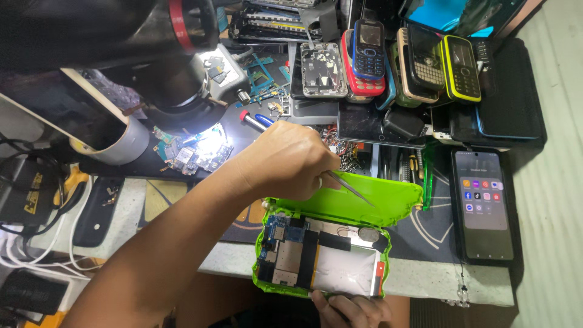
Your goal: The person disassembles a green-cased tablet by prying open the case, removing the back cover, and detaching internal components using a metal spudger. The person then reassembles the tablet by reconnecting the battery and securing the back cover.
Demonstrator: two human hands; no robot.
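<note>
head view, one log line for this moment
left hand: holds metal tweezers | right hand: steadies opened green-cased tablet | tips over green back cover

A small work lamp under the microscope head left of centre throws a blown-out white patch onto the circuit boards below it. The rest of the bench is evenly and moderately lit. The upper left is dark and out of focus. The silver battery shows soft glare. Straight edges bow slightly toward the frame's corners.
</note>
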